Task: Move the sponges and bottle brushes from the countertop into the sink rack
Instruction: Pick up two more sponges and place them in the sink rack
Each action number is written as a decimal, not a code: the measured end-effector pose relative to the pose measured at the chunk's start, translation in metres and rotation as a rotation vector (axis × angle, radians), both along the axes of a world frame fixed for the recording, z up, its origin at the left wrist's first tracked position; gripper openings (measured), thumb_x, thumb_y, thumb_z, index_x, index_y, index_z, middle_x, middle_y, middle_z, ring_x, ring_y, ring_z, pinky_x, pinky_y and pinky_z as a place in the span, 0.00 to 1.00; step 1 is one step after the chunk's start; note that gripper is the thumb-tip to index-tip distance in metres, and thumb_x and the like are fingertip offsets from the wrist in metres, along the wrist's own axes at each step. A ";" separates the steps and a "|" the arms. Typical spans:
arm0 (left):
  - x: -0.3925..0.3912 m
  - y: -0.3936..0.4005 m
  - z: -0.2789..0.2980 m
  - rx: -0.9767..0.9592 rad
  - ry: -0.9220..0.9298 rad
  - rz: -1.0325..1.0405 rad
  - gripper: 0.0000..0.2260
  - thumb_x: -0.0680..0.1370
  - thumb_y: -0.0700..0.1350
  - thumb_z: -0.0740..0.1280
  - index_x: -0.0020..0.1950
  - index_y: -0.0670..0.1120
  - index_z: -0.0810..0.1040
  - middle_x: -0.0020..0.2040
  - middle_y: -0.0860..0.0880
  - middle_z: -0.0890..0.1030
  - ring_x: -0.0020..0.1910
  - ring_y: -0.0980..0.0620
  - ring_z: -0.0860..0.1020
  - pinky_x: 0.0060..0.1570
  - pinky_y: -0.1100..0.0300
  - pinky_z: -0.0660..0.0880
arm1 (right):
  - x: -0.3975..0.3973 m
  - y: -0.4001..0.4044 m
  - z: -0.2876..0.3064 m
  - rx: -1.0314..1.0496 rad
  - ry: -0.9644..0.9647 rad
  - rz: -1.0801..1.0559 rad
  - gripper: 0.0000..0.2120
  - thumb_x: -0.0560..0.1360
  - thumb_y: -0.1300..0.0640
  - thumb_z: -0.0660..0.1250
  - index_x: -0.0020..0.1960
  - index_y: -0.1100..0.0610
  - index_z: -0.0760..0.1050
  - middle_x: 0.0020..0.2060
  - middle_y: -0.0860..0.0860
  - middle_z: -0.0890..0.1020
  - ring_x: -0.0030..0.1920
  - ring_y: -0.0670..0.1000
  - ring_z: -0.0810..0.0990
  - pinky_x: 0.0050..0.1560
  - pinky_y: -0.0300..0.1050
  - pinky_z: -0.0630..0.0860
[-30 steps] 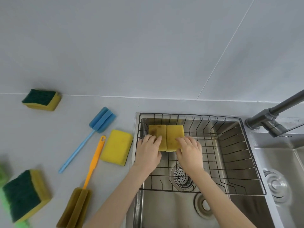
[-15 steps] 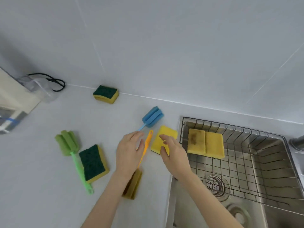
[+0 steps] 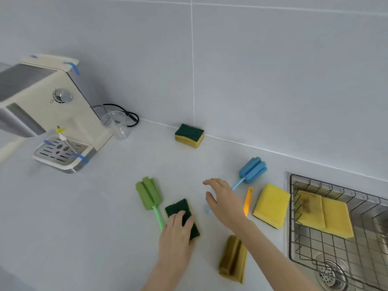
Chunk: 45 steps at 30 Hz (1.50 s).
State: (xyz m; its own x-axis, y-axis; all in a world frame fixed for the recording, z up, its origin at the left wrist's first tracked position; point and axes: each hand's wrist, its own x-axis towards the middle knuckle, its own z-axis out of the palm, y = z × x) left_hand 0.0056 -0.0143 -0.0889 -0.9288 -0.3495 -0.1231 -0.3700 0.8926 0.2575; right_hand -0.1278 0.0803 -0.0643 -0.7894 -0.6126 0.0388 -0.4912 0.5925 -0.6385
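Observation:
My left hand (image 3: 176,234) rests on a green-topped sponge (image 3: 180,208) lying on the countertop, fingers curled over its near end. My right hand (image 3: 222,202) hovers open above the counter, over the handles of the blue bottle brush (image 3: 252,170) and the orange-handled brush (image 3: 233,259). A green bottle brush (image 3: 148,193) lies just left of the sponge. A yellow sponge (image 3: 270,205) sits beside the sink. Another green-topped sponge (image 3: 189,135) lies by the wall. Two yellow sponges (image 3: 323,214) lie in the wire sink rack (image 3: 327,255).
A cream coffee machine (image 3: 48,114) with a drip tray stands at the back left, with a clear cup (image 3: 117,124) and a black cable beside it. The sink drain (image 3: 329,274) shows under the rack. The tiled wall runs along the back.
Both hands left the sponges in the rack and swung left over the counter. My left hand came down on the green-topped sponge; my right hand moved above the brush handles.

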 end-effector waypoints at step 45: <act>-0.119 -0.087 0.003 0.164 -0.071 0.090 0.35 0.70 0.55 0.68 0.71 0.45 0.55 0.76 0.46 0.50 0.74 0.50 0.48 0.68 0.56 0.64 | -0.168 -0.131 -0.035 -0.077 0.184 -0.172 0.06 0.75 0.67 0.62 0.48 0.62 0.77 0.44 0.57 0.82 0.45 0.57 0.77 0.44 0.48 0.74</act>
State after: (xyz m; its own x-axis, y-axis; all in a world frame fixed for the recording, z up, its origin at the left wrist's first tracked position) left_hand -0.1138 -0.1017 -0.0857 -0.8818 -0.4002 -0.2493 -0.4685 0.8036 0.3671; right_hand -0.2956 -0.0502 -0.0992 -0.8569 -0.4599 0.2328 -0.4997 0.6303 -0.5941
